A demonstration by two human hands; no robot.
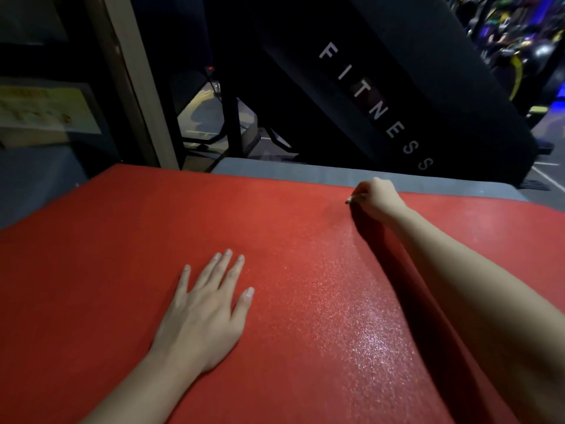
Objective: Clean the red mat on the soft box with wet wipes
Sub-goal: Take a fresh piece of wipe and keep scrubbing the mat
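Mat [107, 270] is red and lies on the grey soft box [305, 171]. Left hand [208, 310] rests flat on it, fingers spread, while right hand [374, 198] at the far edge is curled tight round a wet wipe [351, 199], barely a sliver showing.

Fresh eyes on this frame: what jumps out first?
The red mat fills the lower frame, glistening wet on its right half. The left hand lies flat on it near centre, while the right hand reaches to the far edge, fingers curled on what looks like a pale wipe. Behind, white FITNESS lettering runs down a black panel.
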